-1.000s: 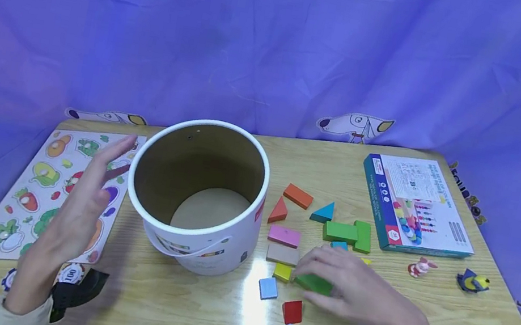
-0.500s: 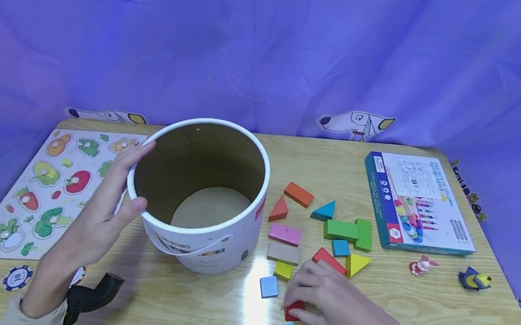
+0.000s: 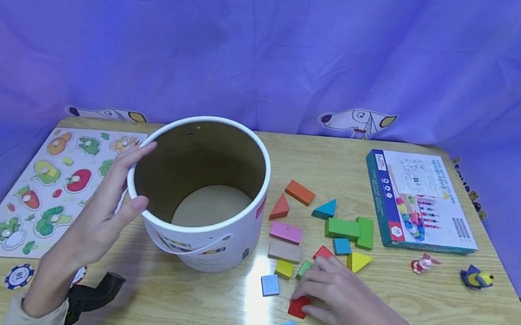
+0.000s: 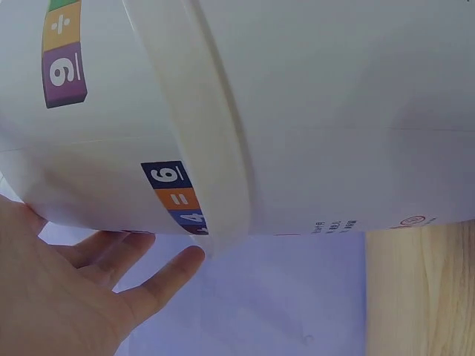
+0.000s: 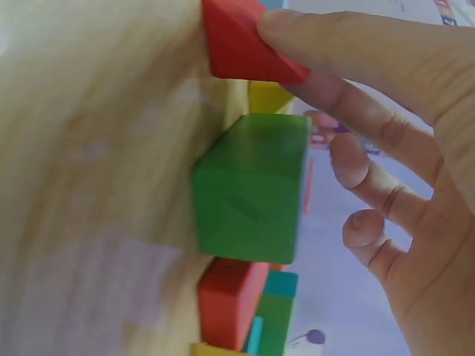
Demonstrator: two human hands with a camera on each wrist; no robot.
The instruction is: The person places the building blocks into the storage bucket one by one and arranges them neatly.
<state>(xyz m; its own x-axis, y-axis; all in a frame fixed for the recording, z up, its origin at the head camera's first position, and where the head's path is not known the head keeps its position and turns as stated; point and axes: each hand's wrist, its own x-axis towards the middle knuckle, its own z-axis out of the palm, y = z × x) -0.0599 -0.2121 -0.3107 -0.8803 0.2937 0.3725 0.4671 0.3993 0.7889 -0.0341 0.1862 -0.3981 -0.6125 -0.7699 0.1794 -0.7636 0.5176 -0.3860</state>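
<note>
Across the tabletop (image 3: 154, 305), to the right of the white bucket (image 3: 239, 242), a red wedge-shaped block (image 3: 298, 307) is pinched between the right-hand grip's (image 3: 341, 298) thumb and fingers; the left-hand grip (image 3: 98, 216), fingers extended, touches the bucket, well apart from it.

A big white bucket (image 3: 222, 248) stands upright on the surface (image 3: 203, 320), left of its middle and well apart from the right edge. Its round top is open, the inner wall brown (the bottom looks paler from here), and its pale handle (image 4: 199, 111) hangs down against the printed outside. A left hand (image 3: 92, 220) rests along the bucket's left side, fingertips and thumb at the rim. Right of the bucket, well in from the surface's right edge, a right hand (image 3: 343, 300) pinches a small red block (image 3: 298, 307) between thumb and finger; whether it touches the surface, I can't tell.
</note>
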